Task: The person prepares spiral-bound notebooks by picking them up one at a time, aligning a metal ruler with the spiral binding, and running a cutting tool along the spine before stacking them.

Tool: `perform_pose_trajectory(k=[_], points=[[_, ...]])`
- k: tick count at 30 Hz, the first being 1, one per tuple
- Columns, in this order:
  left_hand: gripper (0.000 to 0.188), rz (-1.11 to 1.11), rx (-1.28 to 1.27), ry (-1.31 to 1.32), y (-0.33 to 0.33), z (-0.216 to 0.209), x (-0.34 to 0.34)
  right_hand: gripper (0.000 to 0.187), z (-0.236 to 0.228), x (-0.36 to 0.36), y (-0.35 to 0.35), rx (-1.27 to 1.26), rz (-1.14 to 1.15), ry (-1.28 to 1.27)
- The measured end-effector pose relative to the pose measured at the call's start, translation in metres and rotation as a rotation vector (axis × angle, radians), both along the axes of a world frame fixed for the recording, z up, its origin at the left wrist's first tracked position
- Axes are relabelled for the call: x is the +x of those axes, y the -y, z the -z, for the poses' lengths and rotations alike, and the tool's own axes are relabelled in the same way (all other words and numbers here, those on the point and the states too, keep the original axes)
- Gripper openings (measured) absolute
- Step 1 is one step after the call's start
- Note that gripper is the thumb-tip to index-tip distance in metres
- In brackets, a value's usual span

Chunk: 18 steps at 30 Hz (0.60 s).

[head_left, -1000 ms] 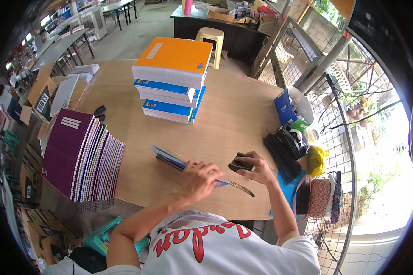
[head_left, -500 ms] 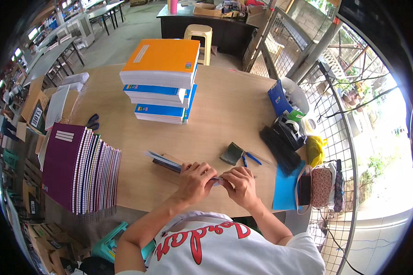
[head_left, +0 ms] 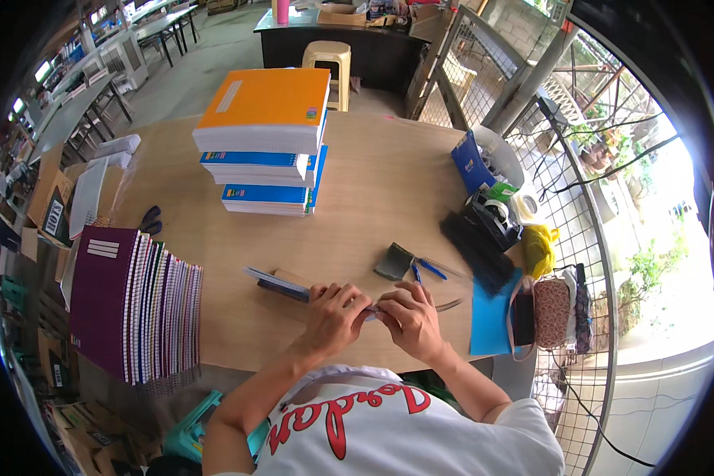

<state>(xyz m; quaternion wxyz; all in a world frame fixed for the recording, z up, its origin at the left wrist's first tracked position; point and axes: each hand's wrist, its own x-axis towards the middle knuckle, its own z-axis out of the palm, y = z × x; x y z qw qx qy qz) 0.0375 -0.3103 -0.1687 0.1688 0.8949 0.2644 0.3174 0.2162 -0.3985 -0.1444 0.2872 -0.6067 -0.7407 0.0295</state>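
My left hand (head_left: 333, 319) grips a thin notebook (head_left: 284, 289), seen nearly edge-on, its far end sticking out to the left. Fingers and thumb of my right hand (head_left: 409, 321) are pinched together at the notebook's near end, almost touching the left hand. From behind the right hand a thin dark strip, perhaps a spiral coil (head_left: 449, 306), runs out to the right. What lies between the fingertips is mostly hidden. Just beyond the right hand rest a dark green pad (head_left: 393, 262) and blue pens or cutters (head_left: 431, 270).
Left stands a tall stack of spiral notebooks (head_left: 103, 301), with scissors (head_left: 151, 220) behind. An orange-topped stack of books (head_left: 266, 99) stands farther back. At right are black coils (head_left: 477, 252), a tape dispenser (head_left: 492, 220), a blue sheet (head_left: 488, 325), a patterned pouch (head_left: 551, 313) and mesh fencing.
The view has shifted slightly, moving the table things a little left. A thin dark strip now shows to the right of my right hand. Both hands keep their pinching hold.
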Motion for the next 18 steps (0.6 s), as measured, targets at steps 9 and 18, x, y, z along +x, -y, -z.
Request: perform_pose_trajectory(k=[9,18], points=[[0.028,-0.054,0.016,-0.006,0.0,-0.011,0.0,0.072,0.112,0.104,-0.088,-0.602,0.207,0.453],[0.032,-0.018,-0.012,-0.001,-0.003,0.003,-0.008,0.07,0.013,0.104,-0.072,-0.912,-0.588,-0.527]])
